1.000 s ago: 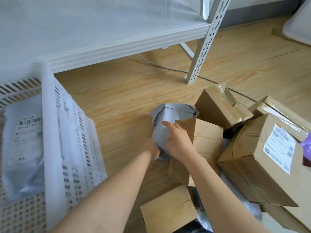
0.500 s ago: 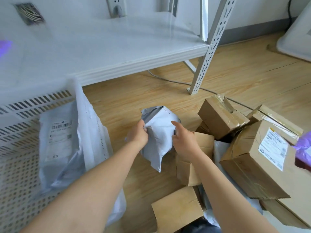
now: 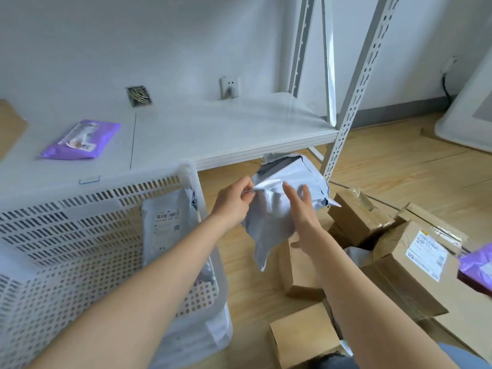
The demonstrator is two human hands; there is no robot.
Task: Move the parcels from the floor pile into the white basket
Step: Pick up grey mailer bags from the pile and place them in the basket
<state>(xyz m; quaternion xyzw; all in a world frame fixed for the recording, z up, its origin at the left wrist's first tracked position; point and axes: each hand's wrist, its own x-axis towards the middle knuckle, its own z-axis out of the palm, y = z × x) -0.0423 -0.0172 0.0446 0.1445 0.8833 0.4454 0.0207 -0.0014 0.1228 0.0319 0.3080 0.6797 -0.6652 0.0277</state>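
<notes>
Left hand point(image 3: 234, 202) pinching crumpled grey plastic mailer bag point(image 3: 277, 206), right hand point(image 3: 300, 209) flat against it; white slotted plastic basket point(image 3: 101, 209) lying just left.

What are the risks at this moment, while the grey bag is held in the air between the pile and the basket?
1. The left hand only pinches a top edge of the limp grey mailer bag, and the right hand lies on it with straight fingers, so it may slip and fall to the floor.
2. The bag hangs right of the white basket; its tail might catch on the rim.
</notes>
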